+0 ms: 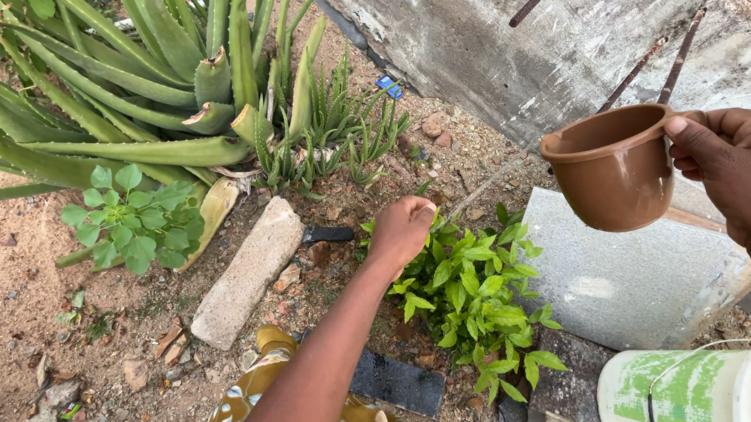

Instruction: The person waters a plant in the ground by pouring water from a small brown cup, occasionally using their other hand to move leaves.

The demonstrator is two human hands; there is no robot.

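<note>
One smooth brown plastic mug (614, 165), leafy seedling (477, 299)

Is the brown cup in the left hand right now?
No, the right hand holds the brown cup by its handle; the left hand reaches into the leafy plant.

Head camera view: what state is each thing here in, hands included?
Brown mug: held up by its handle, tilted, nothing pouring.
Right hand: gripping the mug handle.
Left hand: closed, reaching into the small leafy plant.
White and green bucket: standing upright, wire handle down.
Aloe plant: rooted, some leaves cut.
</note>
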